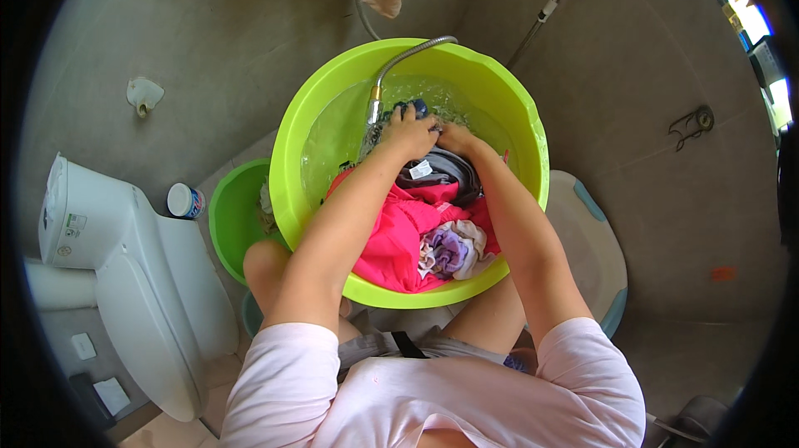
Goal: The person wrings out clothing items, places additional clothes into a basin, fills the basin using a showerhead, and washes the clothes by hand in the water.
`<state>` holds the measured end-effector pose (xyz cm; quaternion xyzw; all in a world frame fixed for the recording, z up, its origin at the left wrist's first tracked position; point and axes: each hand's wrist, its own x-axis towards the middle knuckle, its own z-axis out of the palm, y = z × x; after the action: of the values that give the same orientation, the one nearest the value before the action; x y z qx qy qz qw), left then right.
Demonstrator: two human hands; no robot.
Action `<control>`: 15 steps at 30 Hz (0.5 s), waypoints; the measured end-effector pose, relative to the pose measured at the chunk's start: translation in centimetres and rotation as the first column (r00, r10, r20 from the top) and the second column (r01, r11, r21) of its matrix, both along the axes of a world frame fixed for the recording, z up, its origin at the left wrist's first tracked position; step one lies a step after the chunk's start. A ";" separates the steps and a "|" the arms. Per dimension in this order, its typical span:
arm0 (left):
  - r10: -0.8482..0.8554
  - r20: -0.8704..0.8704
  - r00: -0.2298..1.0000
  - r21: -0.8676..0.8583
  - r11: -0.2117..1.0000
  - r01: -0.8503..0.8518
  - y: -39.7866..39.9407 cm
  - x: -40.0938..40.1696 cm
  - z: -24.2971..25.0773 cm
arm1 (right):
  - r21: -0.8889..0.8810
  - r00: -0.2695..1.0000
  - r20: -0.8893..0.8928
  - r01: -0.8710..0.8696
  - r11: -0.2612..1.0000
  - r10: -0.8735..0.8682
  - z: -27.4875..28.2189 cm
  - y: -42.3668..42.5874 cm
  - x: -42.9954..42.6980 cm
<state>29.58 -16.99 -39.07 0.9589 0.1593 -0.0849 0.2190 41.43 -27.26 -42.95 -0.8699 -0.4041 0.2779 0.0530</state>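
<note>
A lime-green plastic tub (290, 161) stands before me, holding water and laundry. Over its far rim bends a metal shower hose (406, 56), its chrome end (374, 112) pointing down into splashing water. My left hand (409, 136) grips a wet dark navy cloth (417, 107) with its fingers spread over it. Close beside it, my right hand (457, 139) holds the same dark bundle; its fingertips are partly hidden. Just below the hands lies a dark grey garment (450, 167) with a white tag. Nearer me are a bright pink garment (390, 239) and a purple-and-white bunched cloth (452, 250).
A smaller green basin (234, 217) with some cloth in it sits left of the tub. Farther left are a lidded white jar (181, 200) and a toilet (147, 329). A beige tub (590, 254) is at the right. A metal pole (549, 8) leans by the wall.
</note>
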 end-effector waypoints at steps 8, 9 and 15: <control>0.055 -0.140 0.989 -0.216 0.973 -0.084 0.8 2.8 -3.1 | 0.261 0.908 0.155 0.343 0.903 -0.390 4.8 -1.7 -2.5; 0.055 -0.142 0.988 -0.210 0.974 -0.085 0.6 2.2 -3.3 | 0.335 0.883 0.173 0.363 0.869 -0.436 5.6 -1.6 -2.9; 0.333 0.419 0.845 -0.571 0.820 -0.040 0.9 0.5 -1.7 | 0.730 0.843 -0.401 0.530 0.432 -0.357 12.2 -2.7 -1.6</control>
<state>30.13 -16.10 -40.80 0.8242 0.1629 0.1480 0.5218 39.87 -29.92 -30.72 -0.7877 -0.2342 0.1136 0.5584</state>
